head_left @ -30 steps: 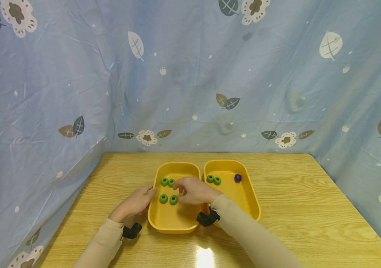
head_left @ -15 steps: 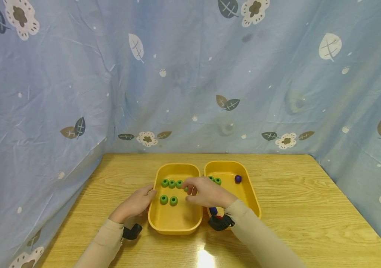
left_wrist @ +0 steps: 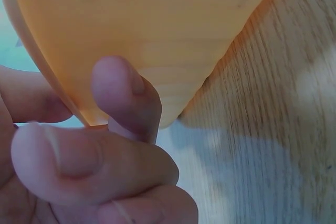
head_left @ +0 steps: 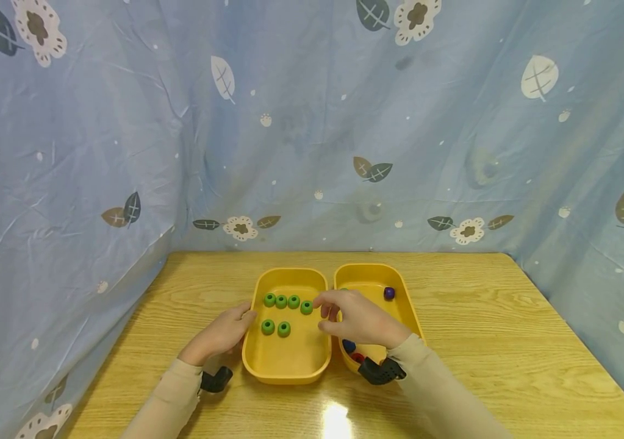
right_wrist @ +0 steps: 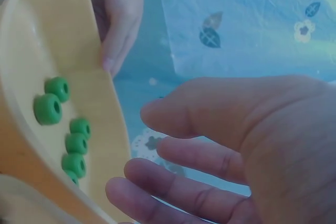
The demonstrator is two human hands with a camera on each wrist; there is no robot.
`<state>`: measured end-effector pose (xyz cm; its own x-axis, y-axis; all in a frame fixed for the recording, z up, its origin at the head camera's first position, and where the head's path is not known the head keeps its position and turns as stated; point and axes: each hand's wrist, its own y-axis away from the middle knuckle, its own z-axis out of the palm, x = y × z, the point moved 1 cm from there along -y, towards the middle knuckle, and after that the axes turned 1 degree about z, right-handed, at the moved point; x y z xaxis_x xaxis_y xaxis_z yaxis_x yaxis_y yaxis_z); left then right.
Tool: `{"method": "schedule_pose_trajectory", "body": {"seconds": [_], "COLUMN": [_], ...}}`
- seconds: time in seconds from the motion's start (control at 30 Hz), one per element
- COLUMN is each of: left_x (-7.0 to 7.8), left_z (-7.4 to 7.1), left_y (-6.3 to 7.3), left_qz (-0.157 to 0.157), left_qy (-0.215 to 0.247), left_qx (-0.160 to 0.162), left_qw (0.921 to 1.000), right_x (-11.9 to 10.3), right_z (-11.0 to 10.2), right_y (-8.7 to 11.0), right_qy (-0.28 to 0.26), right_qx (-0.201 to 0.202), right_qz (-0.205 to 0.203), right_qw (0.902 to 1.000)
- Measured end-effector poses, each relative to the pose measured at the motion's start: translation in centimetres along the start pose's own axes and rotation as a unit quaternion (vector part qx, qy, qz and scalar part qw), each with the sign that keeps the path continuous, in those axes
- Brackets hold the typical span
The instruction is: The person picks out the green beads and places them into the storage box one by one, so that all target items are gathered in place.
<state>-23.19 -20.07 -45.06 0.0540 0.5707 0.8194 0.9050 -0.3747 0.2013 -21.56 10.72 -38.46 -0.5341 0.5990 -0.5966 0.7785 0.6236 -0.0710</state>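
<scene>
My left hand [head_left: 224,334] grips the left side of a yellow plastic tray [head_left: 286,363], thumb over the rim and fingers curled outside; the left wrist view shows this pinch on the tray wall [left_wrist: 142,14]. Inside lie several green beads with holes, including a back-row bead [head_left: 307,307] and a front bead [head_left: 284,329]. My right hand [head_left: 363,317] hovers above the left edge of a second yellow tray [head_left: 402,314]. Its fingers are loosely bent, thumb apart, with nothing between them in the right wrist view. A green bead [head_left: 344,291] there is partly hidden behind this hand.
In the right tray lie a purple bead [head_left: 389,293] at the back, and a blue bead [head_left: 349,346] and a red bead [head_left: 358,358] at the front left. The trays stand side by side on a wooden table [head_left: 482,329]. Behind hangs a blue patterned cloth [head_left: 301,152].
My right hand has moved rightward from over the left tray to the right tray's edge, uncovering two green beads at the right end of the back row. The left hand stays put.
</scene>
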Motion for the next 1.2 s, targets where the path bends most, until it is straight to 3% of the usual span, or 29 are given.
{"method": "schedule_pose_trajectory", "body": {"seconds": [0.37,0.7,0.93,1.2], "left_x": [0.0,0.0,0.0,0.0], "left_z": [0.2,0.4,0.6,0.9], "left_y": [0.0,0.1,0.2,0.5], "left_qz": [0.008,-0.008,0.000,0.000], "left_qy": [-0.003,0.000,0.001,-0.004], "left_qx": [-0.002,0.005,0.005,0.008], "left_qw": [1.0000,1.0000,1.0000,1.0000], "right_x": [1.1,3.4,4.9,7.1], "right_z": [-1.2,-2.7,-3.5,-3.8], "right_y": [1.5,2.8,3.5,3.5], "right_qy": [0.014,0.033,0.039,0.037], "right_qx": [0.047,0.091,0.103,0.085], "right_qz": [0.008,0.015,0.056,0.106], "right_qw": [0.9988,0.9952,0.9924,0.9900]}}
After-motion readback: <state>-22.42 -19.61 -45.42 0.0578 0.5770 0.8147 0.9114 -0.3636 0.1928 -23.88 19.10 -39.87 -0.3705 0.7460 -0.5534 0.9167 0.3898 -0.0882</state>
